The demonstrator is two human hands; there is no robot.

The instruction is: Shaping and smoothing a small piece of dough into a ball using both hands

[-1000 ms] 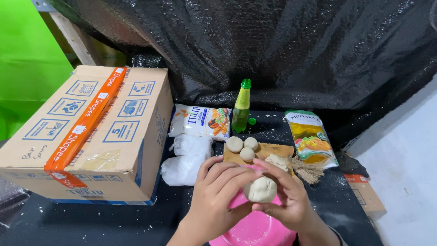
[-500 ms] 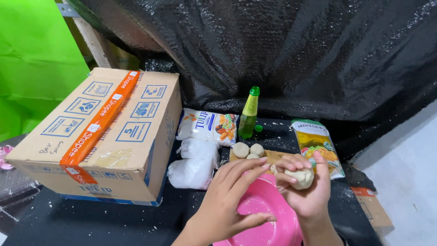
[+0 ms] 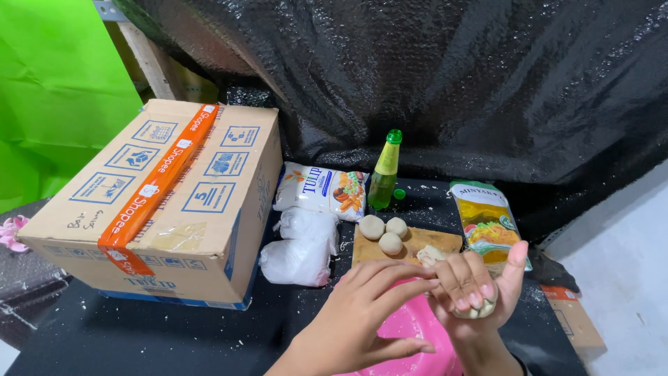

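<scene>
Right hand [image 3: 480,285] curled shut around dough lump [image 3: 476,308], above pink bowl [image 3: 417,324]. Left hand [image 3: 362,320] open, fingertips touching right. Taped brown box [image 3: 167,202] at 9 o'clock; white pack [image 3: 323,189], green bottle [image 3: 385,170], yellow pouch [image 3: 487,223] at 12.

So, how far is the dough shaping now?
Done: three dough balls lie on the wooden board. In hand: the right hand closes around another lump of dough, with the left hand touching it above the pink bowl. Left: one rough piece of dough on the board looks unshaped.
</scene>
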